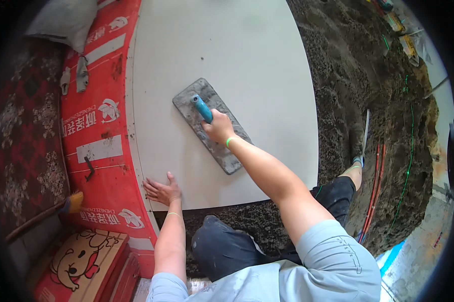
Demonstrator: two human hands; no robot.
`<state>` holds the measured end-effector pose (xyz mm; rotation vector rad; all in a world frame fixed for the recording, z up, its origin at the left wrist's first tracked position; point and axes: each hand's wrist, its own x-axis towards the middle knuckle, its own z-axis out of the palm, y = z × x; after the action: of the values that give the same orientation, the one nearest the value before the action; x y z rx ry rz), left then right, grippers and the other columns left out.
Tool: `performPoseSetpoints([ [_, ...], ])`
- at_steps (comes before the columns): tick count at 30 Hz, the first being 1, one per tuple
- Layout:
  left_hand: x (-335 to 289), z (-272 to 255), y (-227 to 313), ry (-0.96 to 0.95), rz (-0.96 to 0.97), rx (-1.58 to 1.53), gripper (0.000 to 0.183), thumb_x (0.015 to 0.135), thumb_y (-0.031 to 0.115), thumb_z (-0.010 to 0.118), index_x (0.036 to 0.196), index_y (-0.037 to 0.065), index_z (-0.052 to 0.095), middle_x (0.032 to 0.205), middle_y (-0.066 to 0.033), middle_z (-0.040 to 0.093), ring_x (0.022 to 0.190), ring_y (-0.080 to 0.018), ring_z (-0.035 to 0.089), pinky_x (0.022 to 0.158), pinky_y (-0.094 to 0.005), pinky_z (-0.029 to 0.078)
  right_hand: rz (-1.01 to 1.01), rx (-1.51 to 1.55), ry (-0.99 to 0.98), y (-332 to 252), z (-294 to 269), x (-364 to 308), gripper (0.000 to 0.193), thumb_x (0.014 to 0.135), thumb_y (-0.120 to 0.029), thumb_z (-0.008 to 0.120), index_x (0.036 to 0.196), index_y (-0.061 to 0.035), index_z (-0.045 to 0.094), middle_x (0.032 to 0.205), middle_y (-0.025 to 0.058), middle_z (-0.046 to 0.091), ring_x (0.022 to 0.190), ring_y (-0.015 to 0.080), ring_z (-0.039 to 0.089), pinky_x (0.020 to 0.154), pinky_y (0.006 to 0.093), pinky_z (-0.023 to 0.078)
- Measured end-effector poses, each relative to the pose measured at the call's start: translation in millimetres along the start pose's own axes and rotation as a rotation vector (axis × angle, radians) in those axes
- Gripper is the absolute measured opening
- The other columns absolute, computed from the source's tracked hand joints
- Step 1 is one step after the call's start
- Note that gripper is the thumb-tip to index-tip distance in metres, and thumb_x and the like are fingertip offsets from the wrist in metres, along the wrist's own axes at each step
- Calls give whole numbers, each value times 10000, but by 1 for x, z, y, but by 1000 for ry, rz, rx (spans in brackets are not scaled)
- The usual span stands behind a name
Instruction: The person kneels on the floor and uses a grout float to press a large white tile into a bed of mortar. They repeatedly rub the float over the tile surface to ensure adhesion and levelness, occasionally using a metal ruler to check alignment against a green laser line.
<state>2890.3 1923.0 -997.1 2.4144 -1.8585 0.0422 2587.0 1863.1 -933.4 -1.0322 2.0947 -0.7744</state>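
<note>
Our right hand (219, 128) grasps the blue handle (201, 107) of the float (219, 150), which lies on the white tile (272, 95); our left hand (164, 192), fingers spread, rests at the tile's near left corner.

A rough, dark floor and red protective sheeting in a cluttered room.
The bare floor (332, 65), brown and lumpy, fills the right of the frame, where two thin red pipes (376, 186) run along it and a green line of light (408, 166) crosses it; a paler, stained surface (423, 261) borders it at the lower right. Red sheeting (106, 176) with white printing covers the left, beside a dark floral cloth (30, 146) at the far left. A whitish sack (68, 22) sits upper left, a yellow-bristled broom (75, 202) and a cartoon-printed carton (76, 259) lower left.
</note>
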Motion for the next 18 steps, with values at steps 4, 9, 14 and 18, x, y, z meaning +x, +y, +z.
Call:
performPoseSetpoints([
  [4, 4, -7, -12, -21, 7, -27, 1015, 810, 643, 616, 1509, -8, 273, 1576, -220, 251, 1485, -353, 183, 1190, -565, 105, -46, -86, -149, -5, 2, -6, 284, 789, -254, 694, 940, -33, 599, 914, 248, 681, 933, 440, 648, 841, 524, 509],
  [9, -51, -41, -85, -213, -29, -14, 1139, 748, 690, 671, 1506, -44, 242, 1587, -219, 223, 1494, -350, 152, 1192, -547, 96, -185, -244, -440, 34, -23, -87, 260, 771, -252, 713, 934, -75, 614, 896, 219, 684, 909, 435, 650, 823, 521, 512],
  [14, -66, -61, -76, -334, -101, 9, 1214, 709, 731, 684, 1513, -52, 220, 1594, -204, 211, 1496, -356, 141, 1196, -552, 75, -217, -217, -453, 36, -24, -111, 243, 766, -259, 730, 859, -68, 612, 809, 199, 672, 833, 426, 648, 759, 526, 504],
  [18, -64, -74, -69, -403, -112, 125, 1226, 715, 760, 662, 1522, -45, 207, 1605, -191, 202, 1504, -348, 119, 1202, -551, 56, -341, 67, -384, 16, -42, -126, 218, 744, -174, 764, 847, -59, 610, 720, 178, 635, 726, 388, 648, 662, 425, 523],
])
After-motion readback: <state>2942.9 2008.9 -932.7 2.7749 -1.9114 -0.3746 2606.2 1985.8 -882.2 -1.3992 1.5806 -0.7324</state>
